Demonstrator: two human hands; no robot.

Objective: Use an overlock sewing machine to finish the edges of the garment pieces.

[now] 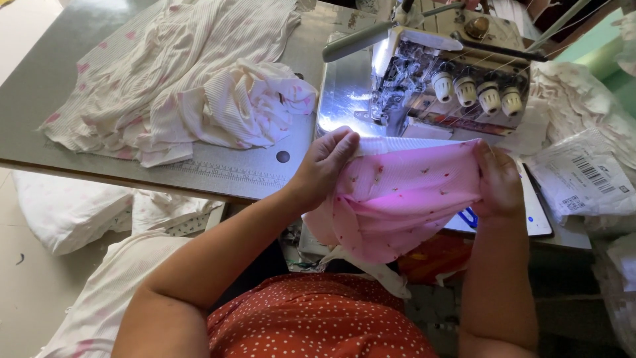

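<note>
I hold a pink fabric piece [397, 199] with small printed motifs, stretched between both hands in front of a sewing machine [450, 79]. My left hand [324, 166] pinches its upper left edge, where a white ribbed band runs along the top. My right hand [498, 180] grips the upper right edge. The cloth hangs down toward my lap, over the table's front edge. The machine's lamp lights the metal plate just beyond the fabric.
A heap of white fabric with pink spots [179, 79] lies on the grey table [40, 99] at the left. Plastic-wrapped packets with labels [583, 179] sit at the right. White bundles [66, 205] lie on the floor below the table.
</note>
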